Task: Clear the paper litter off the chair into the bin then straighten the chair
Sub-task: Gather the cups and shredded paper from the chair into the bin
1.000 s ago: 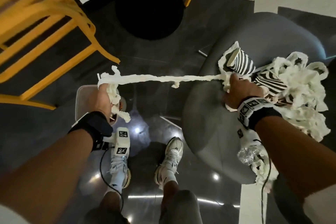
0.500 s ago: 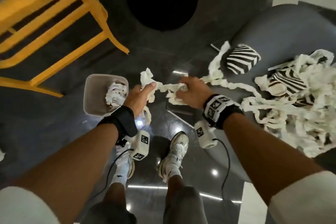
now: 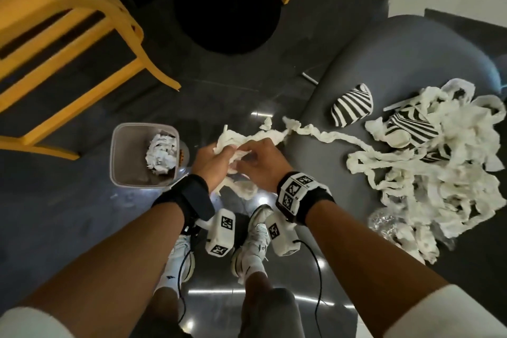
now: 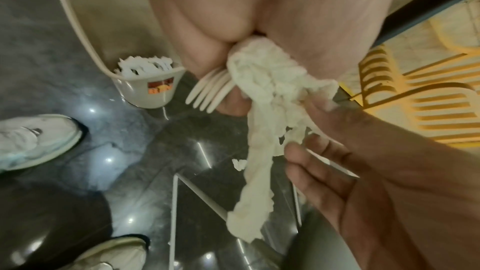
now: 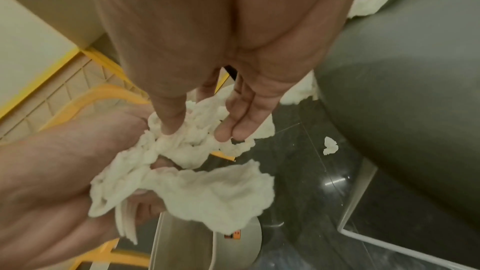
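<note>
A grey chair (image 3: 406, 68) on the right carries a heap of white paper strips (image 3: 444, 186) and two black-and-white striped cups (image 3: 352, 107). One long paper strip (image 3: 321, 133) trails from the seat to my hands, which meet just right of the grey bin (image 3: 120, 167). My left hand (image 3: 225, 152) grips a bunch of this paper (image 4: 270, 81) together with a white plastic fork (image 4: 210, 93). My right hand (image 3: 247, 158) pinches the same paper (image 5: 192, 147) between thumb and fingers (image 5: 239, 118). The bin (image 4: 103, 28) holds crumpled paper (image 3: 162, 156).
A yellow slatted chair (image 3: 68, 35) stands at the upper left, close to the bin. A black round base (image 3: 227, 3) lies on the dark glossy floor ahead. Crumpled clear plastic (image 3: 384, 223) sits at the grey seat's front edge. My shoes (image 3: 255, 230) are below my hands.
My right hand has left the chair and moved left to meet my left hand beside the bin, drawing the strip off the seat. The taut strip now hangs slack and bunched.
</note>
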The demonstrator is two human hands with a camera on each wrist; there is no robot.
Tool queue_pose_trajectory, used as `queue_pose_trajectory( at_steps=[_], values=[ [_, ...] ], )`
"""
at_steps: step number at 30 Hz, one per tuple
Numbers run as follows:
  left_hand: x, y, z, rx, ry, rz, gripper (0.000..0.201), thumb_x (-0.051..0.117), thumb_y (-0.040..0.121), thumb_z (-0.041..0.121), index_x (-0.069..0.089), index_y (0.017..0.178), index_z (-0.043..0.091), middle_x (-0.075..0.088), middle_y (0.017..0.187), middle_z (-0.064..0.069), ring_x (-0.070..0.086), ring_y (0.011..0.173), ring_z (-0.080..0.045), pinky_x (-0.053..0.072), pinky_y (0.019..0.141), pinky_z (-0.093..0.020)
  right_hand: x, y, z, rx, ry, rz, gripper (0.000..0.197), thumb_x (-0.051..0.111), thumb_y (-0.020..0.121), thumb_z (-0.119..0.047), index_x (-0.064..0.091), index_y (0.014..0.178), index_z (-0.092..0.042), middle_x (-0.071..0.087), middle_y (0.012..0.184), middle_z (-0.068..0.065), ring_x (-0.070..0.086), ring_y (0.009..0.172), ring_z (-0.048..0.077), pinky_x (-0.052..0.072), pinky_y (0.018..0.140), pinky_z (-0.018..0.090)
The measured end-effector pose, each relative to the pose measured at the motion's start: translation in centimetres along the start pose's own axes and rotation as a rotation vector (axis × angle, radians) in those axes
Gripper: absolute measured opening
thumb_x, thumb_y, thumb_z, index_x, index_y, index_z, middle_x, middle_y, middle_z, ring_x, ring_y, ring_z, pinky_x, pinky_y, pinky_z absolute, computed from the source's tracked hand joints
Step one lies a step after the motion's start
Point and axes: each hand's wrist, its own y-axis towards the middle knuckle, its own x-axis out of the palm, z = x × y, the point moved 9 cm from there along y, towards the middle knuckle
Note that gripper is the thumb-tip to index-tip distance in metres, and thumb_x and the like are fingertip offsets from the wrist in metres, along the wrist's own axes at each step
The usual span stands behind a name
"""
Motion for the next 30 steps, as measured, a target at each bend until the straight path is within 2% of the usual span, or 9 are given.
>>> queue_pose_trajectory(
  at_steps=[5,8,11,14,18,20,24,27,30],
  values=[
    [-7.2,1.0,-4.0,-0.038,0.062,0.129,0.032,0.059,0.081,0.041,0.071,0.102,0.020,0.076,0.092,0.002,0.071,0.091,-0.020,0.056,0.089,-0.040,5.5,0.1,-2.2,0.007,0.022,-0.101,0.030,0.067,0.087,-0.020,0.065,0.117,-0.019,0.058,0.104,-0.005,0.064,0.091,0.009,0.055,0.082,0.021],
    [-11.6,1.5,-5.5,-0.032,0.050,0.181,0.029,0.058,0.085,0.037,0.068,0.107,0.021,0.072,0.097,0.007,0.068,0.095,-0.018,0.053,0.086,-0.033,10.0,1.2,-4.4,-0.006,0.008,-0.176,0.034,0.058,0.091,-0.016,0.060,0.124,-0.022,0.068,0.105,-0.001,0.066,0.096,0.015,0.050,0.076,0.017],
    [-16.7,2.4,-6.7,-0.032,0.026,0.268,0.023,0.059,0.093,0.028,0.066,0.112,0.017,0.067,0.098,0.004,0.064,0.094,-0.017,0.043,0.074,-0.022,14.5,2.3,-7.7,-0.100,0.101,-0.220,0.040,0.048,0.089,0.009,0.059,0.124,-0.006,0.069,0.108,0.016,0.069,0.096,0.025,0.052,0.077,0.020],
    [-20.7,3.4,-8.2,-0.057,0.022,0.319,0.027,0.059,0.094,0.028,0.067,0.115,0.013,0.069,0.105,-0.002,0.064,0.098,-0.020,0.042,0.076,-0.022,18.1,3.4,-9.6,-0.095,0.240,-0.268,0.047,0.040,0.089,0.022,0.047,0.132,0.005,0.065,0.114,0.021,0.070,0.080,-0.003,0.049,0.070,0.007],
    [-23.3,5.3,-10.3,-0.116,0.048,0.306,0.034,0.057,0.093,0.035,0.064,0.119,0.014,0.066,0.109,0.000,0.062,0.105,-0.021,0.041,0.082,-0.026,20.7,5.4,-8.6,0.021,0.258,-0.219,0.053,0.050,0.092,0.007,0.039,0.141,-0.009,0.069,0.120,0.013,0.065,0.109,0.018,0.051,0.080,0.012],
    [-23.8,6.6,-11.1,-0.150,0.048,0.296,0.042,0.055,0.094,0.040,0.061,0.124,0.011,0.065,0.115,-0.004,0.060,0.105,-0.022,0.040,0.082,-0.026,20.9,6.6,-7.5,0.069,0.267,-0.183,0.048,0.053,0.092,0.001,0.042,0.137,-0.012,0.071,0.116,0.003,0.067,0.102,0.015,0.053,0.076,0.013],
    [-23.5,9.4,-12.8,-0.188,-0.035,0.253,0.048,0.052,0.093,0.046,0.058,0.130,0.016,0.062,0.120,0.001,0.060,0.111,-0.022,0.043,0.088,-0.028,21.1,9.9,-3.7,0.207,0.324,-0.178,0.034,0.068,0.083,-0.007,0.058,0.116,-0.011,0.072,0.108,0.010,0.066,0.104,0.029,0.050,0.097,0.041],
    [-22.7,11.5,-14.5,-0.215,0.032,0.207,0.057,0.044,0.092,0.052,0.051,0.136,0.017,0.055,0.141,-0.006,0.053,0.125,-0.029,0.041,0.108,-0.038,18.7,13.2,0.1,0.241,0.047,-0.103,0.027,0.066,0.086,-0.013,0.065,0.113,-0.013,0.070,0.115,0.015,0.067,0.108,0.033,0.055,0.093,0.041],
    [-23.3,14.3,-16.4,-0.189,0.096,0.267,0.056,0.041,0.083,0.053,0.054,0.128,0.022,0.060,0.132,-0.006,0.057,0.118,-0.031,0.043,0.107,-0.046,15.0,17.2,5.5,0.366,-0.135,-0.041,0.033,0.058,0.090,-0.016,0.065,0.119,-0.003,0.068,0.120,0.018,0.065,0.114,0.034,0.053,0.098,0.048]
  ],
)
